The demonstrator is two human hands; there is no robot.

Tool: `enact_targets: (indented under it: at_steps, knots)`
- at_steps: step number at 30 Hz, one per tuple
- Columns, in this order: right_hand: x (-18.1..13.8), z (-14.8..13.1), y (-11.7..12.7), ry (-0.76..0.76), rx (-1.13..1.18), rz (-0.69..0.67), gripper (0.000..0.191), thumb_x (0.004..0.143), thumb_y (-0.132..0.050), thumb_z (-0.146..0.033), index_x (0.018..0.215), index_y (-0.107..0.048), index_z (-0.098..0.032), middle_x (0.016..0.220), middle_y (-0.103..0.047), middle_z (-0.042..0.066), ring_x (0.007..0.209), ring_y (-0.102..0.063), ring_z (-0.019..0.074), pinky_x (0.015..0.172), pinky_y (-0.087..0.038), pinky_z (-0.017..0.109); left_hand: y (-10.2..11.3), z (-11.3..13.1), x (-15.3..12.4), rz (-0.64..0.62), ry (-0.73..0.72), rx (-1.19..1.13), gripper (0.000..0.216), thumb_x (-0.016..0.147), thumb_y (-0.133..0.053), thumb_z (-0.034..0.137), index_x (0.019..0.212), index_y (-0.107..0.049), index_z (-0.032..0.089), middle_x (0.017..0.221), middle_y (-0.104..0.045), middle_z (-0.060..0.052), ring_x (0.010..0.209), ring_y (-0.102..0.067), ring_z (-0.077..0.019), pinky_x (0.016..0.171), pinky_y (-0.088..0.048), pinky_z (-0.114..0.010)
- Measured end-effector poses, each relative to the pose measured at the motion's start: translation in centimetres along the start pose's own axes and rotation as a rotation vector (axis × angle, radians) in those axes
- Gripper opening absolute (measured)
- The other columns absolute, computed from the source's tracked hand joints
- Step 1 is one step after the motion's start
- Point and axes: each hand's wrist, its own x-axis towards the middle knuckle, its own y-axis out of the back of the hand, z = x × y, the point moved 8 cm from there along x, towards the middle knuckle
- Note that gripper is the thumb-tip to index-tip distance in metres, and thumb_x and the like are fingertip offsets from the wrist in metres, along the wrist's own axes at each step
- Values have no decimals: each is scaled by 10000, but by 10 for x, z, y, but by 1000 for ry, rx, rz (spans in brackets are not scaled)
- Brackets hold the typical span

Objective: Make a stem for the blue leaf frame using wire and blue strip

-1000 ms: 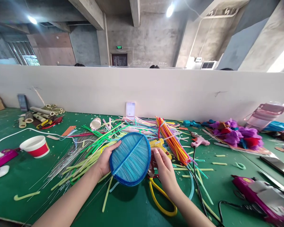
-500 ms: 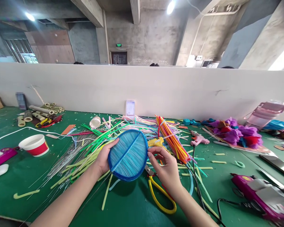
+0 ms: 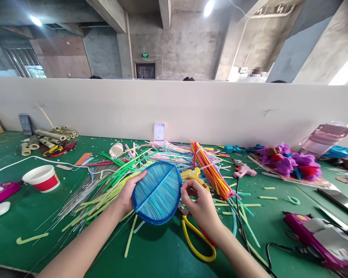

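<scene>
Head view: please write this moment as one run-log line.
left hand: holds blue strand-covered disc by left edge | right hand: curled at disc's right edge | yellow glue gun: beyond right hand

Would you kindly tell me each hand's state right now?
Left hand: holding the blue disc.
Right hand: pinched closed at the disc's edge; whether holding anything, unclear.

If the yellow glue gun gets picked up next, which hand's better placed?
Right, probably: the right hand is nearer the yellow glue gun, with only fingertips at the rim of the blue disc. The left hand grips the disc's opposite side.
</scene>
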Motion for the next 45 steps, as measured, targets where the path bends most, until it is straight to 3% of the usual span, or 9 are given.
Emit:
enact_targets:
  at_steps: [11, 15, 18, 21, 25, 31, 34, 40, 45]
  knots:
    - [-4, -8, -1, 2, 226, -28, 235, 933, -598, -438, 872, -564, -214, 834, -562, 17, 742, -545, 167, 664, -464, 284, 5, 7, 2, 41, -68, -31, 452, 920, -616, 354, 1294, -622, 98, 896, -803, -141, 776, -776, -316, 806, -613, -480]
    - [-1, -7, 8, -29, -174, -91, 233, 915, -584, -459, 898, -575, -228, 813, -625, 35, 681, -561, 188, 614, -430, 302, 5, 12, 4, 12, -106, -74, 514, 947, -579, 423, 1348, -587, 101, 963, -799, -148, 858, -774, -318, 857, -606, -479]
    - [-6, 5, 14, -152, -611, -292, 238, 804, -683, -385, 955, -615, -214, 778, -677, 61, 687, -612, 238, 621, -413, 321, 5, 17, 6, -6, -117, -129, 523, 992, -499, 436, 1387, -551, 98, 976, -798, -143, 874, -775, -294, 873, -607, -448]
    - [-25, 17, 8, -277, -875, -589, 569, 730, -705, -284, 1266, -591, -134, 996, -730, 168, 902, -686, 340, 725, -460, 361, 9, 20, 7, 32, -124, -134, 504, 1012, -462, 422, 1383, -555, 94, 928, -801, -126, 802, -782, -265, 844, -621, -397]
    - [-41, 17, -4, -294, -1014, -700, 909, 711, -667, -180, 1547, -323, -87, 1195, -683, 250, 1096, -656, 408, 849, -477, 428, 11, 19, 7, 76, -148, -83, 490, 1004, -485, 408, 1346, -589, 73, 894, -797, -144, 692, -775, -264, 751, -641, -388]
    - [-28, 22, -7, -255, -428, -539, 466, 776, -621, -265, 1230, -636, -162, 834, -657, 52, 767, -630, 218, 694, -479, 313, 22, 26, 5, 149, -337, -137, 431, 971, -569, 369, 1330, -611, 134, 953, -803, -105, 783, -783, -246, 815, -634, -377]
    - [-20, 22, -2, -364, 38, -412, 542, 731, -739, -337, 1226, -596, -169, 808, -561, -12, 712, -567, 158, 665, -482, 273, 31, 38, 3, 213, -417, -201, 411, 982, -556, 355, 1332, -608, 146, 957, -804, -102, 802, -783, -239, 813, -638, -383]
    - [-8, -7, 11, -297, 195, -187, 451, 738, -816, -424, 1077, -622, -200, 688, -531, -59, 597, -517, 129, 558, -431, 244, 28, 84, -19, 223, -647, -232, 320, 961, -603, 230, 1277, -643, 196, 1063, -789, -90, 909, -770, -210, 850, -632, -363]
    - [27, -38, 24, -179, 432, -22, 508, 670, -869, -450, 995, -543, -234, 910, -731, 48, 880, -696, 245, 742, -568, 349, -4, 108, -46, 88, -746, -69, 435, 769, -762, 56, 1167, -696, 217, 1046, -790, -66, 906, -762, -224, 843, -633, -374]
